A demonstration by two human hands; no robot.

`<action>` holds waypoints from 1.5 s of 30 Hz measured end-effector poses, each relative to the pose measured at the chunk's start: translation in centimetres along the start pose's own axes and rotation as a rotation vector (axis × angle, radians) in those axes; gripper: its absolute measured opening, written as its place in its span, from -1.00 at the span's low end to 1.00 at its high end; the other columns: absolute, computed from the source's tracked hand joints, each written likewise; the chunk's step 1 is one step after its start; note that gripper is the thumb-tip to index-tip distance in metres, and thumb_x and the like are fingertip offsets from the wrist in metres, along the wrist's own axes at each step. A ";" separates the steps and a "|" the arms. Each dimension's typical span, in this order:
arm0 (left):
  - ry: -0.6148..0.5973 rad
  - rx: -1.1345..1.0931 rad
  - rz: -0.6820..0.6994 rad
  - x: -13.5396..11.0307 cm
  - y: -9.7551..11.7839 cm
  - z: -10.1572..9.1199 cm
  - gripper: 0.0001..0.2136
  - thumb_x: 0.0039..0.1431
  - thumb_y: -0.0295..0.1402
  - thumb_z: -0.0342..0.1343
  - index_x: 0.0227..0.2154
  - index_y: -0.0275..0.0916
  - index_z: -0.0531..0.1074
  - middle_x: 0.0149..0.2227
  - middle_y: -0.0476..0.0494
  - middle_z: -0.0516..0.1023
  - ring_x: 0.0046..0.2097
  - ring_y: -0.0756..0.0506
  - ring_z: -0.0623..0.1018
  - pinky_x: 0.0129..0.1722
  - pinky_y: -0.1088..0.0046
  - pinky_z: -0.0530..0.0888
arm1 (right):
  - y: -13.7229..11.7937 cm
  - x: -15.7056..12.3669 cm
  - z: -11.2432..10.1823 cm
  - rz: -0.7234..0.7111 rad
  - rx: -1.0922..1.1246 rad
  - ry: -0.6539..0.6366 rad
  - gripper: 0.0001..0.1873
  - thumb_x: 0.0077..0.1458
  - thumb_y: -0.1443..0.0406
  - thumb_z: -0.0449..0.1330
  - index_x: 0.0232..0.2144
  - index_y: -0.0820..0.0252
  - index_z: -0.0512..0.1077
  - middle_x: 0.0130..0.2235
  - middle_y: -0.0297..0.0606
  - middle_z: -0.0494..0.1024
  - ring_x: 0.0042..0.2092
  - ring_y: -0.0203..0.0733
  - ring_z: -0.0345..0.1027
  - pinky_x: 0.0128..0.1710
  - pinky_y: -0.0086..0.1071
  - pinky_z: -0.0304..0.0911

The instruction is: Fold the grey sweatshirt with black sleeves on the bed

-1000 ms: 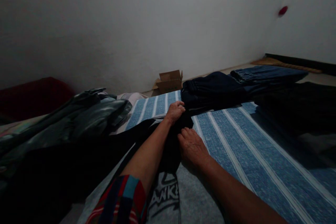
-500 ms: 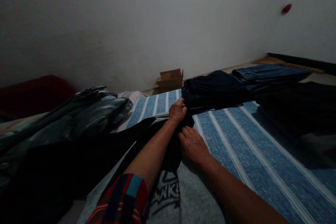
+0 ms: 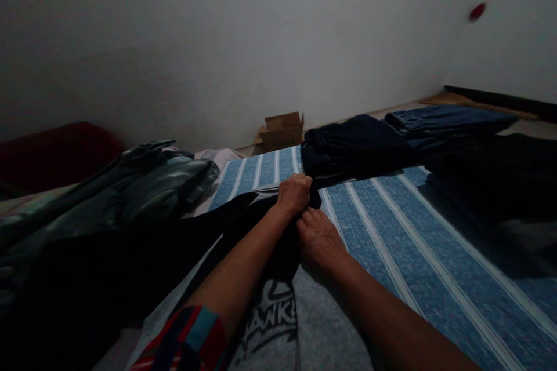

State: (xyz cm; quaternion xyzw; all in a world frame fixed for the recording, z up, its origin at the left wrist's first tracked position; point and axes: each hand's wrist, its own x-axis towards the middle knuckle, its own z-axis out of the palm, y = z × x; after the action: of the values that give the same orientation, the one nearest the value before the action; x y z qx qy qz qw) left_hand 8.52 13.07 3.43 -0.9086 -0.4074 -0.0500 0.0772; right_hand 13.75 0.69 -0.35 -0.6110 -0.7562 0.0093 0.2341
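Note:
A black and grey garment (image 3: 270, 348) with white lettering lies in front of me; its exact kind is hard to make out in the dim light. My left hand (image 3: 295, 192) is closed on its black fabric near the far end. Just nearer to me, my right hand (image 3: 319, 235) has its fingers curled onto the right edge of the same cloth, almost touching the left one. Black fabric spreads out to the left under my left forearm. Beneath everything is a blue sheet with white stripes (image 3: 378, 226).
Dark blue folded clothes (image 3: 357, 142) lie beyond my hands, with blue jeans (image 3: 452, 119) behind them. A dark clothes pile (image 3: 491, 185) is at right, a shiny dark jacket (image 3: 174, 185) at left. An open cardboard box (image 3: 282, 130) stands by the wall.
My left hand has drawn back slightly toward me, closer to my right hand, still gripping the black fabric. My right hand has hardly moved.

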 end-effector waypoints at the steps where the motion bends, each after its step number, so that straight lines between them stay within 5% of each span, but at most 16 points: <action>1: -0.003 0.008 -0.006 0.1 0.0 0.1 -0.80 0.13 -0.55 -0.06 -0.33 -0.26 0.47 -0.28 -0.24 0.48 -0.16 -0.19 0.46 -0.28 0.38 0.36 | 0.0 0.0 0.0 0.001 0.001 -0.001 -0.75 0.13 0.41 0.01 -0.18 0.28 0.42 -0.13 -0.06 0.43 -0.01 0.00 0.16 0.02 -0.19 0.08; 13: -0.023 0.059 0.015 -0.2 0.8 -0.5 -0.75 0.24 -0.43 -0.13 -0.27 -0.26 0.47 -0.24 -0.24 0.47 -0.11 -0.18 0.45 -0.21 0.37 0.37 | 0.0 0.1 0.0 -0.003 0.017 -0.024 -0.73 0.15 0.39 0.00 -0.15 0.31 0.42 -0.12 -0.03 0.44 -0.03 0.00 0.16 0.01 -0.16 0.07; 26: -0.102 0.014 0.030 1.1 0.6 1.1 -0.72 0.21 -0.46 -0.12 -0.12 -0.22 0.44 -0.16 -0.21 0.47 -0.11 -0.15 0.50 -0.21 0.40 0.42 | 0.1 -0.1 -0.1 -0.007 -0.007 -0.005 -0.74 0.14 0.41 -0.01 -0.18 0.28 0.42 -0.17 -0.08 0.43 -0.08 -0.02 0.19 -0.03 -0.18 0.11; 32: -0.142 -0.012 0.068 0.5 0.0 -1.0 -0.72 0.15 -0.49 -0.05 -0.11 -0.19 0.45 -0.14 -0.16 0.50 -0.10 -0.11 0.51 -0.17 0.46 0.41 | 0.1 -0.3 0.2 0.021 0.001 -0.027 -0.63 0.23 0.20 -0.03 -0.08 0.31 0.41 0.05 0.01 0.38 0.17 0.07 0.05 0.16 -0.10 -0.08; 40: -0.117 -0.047 -0.025 -5.3 -5.9 -7.2 -0.70 0.13 -0.42 0.02 -0.08 -0.34 0.45 -0.09 -0.28 0.52 -0.04 -0.20 0.49 -0.05 0.35 0.37 | 0.1 -0.4 0.7 0.055 0.023 -0.125 -0.47 0.25 0.13 -0.07 0.16 0.31 0.25 0.24 0.08 0.17 0.28 0.12 -0.09 0.22 -0.06 -0.19; 45: -0.124 -0.143 -0.115 -11.5 -8.5 -8.5 -0.73 0.10 -0.36 0.01 -0.18 -0.29 0.50 -0.15 -0.25 0.55 -0.09 -0.21 0.52 -0.09 0.34 0.39 | 0.1 -0.4 0.5 0.060 0.022 -0.152 -0.48 0.25 0.14 -0.06 0.16 0.29 0.25 0.24 0.08 0.16 0.28 0.11 -0.09 0.21 -0.07 -0.18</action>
State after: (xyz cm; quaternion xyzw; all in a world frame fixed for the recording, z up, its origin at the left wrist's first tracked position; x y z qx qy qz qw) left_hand -5.71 8.66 10.84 -0.8882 -0.4584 -0.0271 -0.0161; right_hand 13.69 0.51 -0.94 -0.6284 -0.7529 0.0713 0.1823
